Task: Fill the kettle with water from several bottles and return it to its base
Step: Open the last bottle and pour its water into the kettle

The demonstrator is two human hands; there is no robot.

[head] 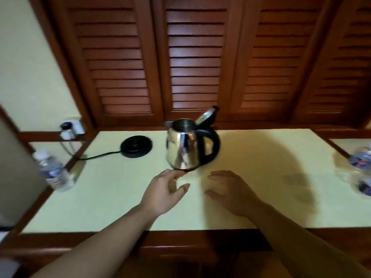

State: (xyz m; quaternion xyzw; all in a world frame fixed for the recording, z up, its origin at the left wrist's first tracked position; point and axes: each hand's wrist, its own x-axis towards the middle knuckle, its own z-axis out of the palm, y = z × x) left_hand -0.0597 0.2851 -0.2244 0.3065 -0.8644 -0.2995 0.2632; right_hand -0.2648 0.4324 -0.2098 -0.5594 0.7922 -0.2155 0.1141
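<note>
A steel kettle (183, 146) with a black handle stands on the pale green tabletop (112, 197), its lid tipped open at the back. Its round black base (136, 146) lies apart to the left, cord running off leftward. My left hand (164, 192) hovers in front of the kettle, fingers relaxed, fingertips close to its bottom edge. My right hand (230, 191) is spread just above the table to the right of the left hand, holding nothing. A capped water bottle (53, 171) stands at the left edge. Blurred bottles (360, 169) lie at the far right.
Dark louvred wooden doors (192, 57) rise behind the table. A wall socket with a plug (70, 127) sits at the back left. The table has a dark wooden rim (180, 237) along its near edge.
</note>
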